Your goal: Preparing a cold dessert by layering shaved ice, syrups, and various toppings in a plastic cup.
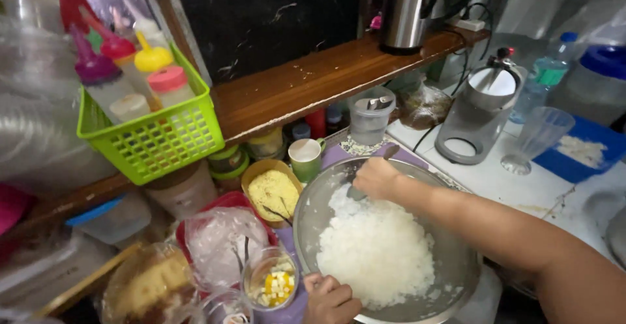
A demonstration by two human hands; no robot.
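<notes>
On the counter (515, 187), a spoon (365, 184) is gripped by right-hand fingers (377, 179); left fingers (329, 298) clamp the bowl (306, 223) rim. Crushed ice (375, 249) could be flung over nearby cups by hard stirring.

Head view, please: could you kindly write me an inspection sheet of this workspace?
Surface: white counter, crumbs and stains.
Job's things: steel bowl holding a mound of shaved ice.
Clutter: green basket of squeeze bottles on a wooden shelf; yellow crumb bowl; cup of fruit cubes; clear glass.
Hands: left hand grips the bowl rim; right hand holds a utensil, partly hidden, in the ice.
Cables: black cord beside grey machine.
Surroundings: dark wall panel, steel kettle.
</notes>
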